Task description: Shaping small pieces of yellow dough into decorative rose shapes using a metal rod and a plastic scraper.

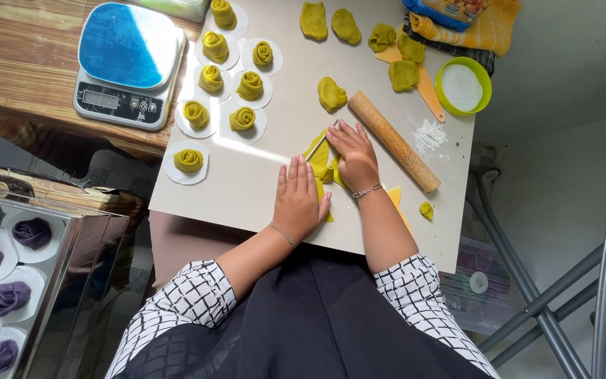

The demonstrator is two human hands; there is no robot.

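Observation:
My left hand (299, 198) lies flat, fingers together, pressing on flattened yellow-green dough (319, 163) on the pale work board (247, 175). My right hand (353, 155) is closed around a thin chopstick-like stick (319, 144) laid across the same dough. A wooden rolling pin (393, 140) lies just to the right of that hand. One dough lump (331, 93) sits just beyond my fingers.
Several rose-shaped green buns (243, 118) on white paper rounds fill the board's far left. A kitchen scale (129, 64) stands on the wooden table. More dough lumps (403, 74), a green flour bowl (463, 85) and a steamer tray of purple buns (5, 297) surround me.

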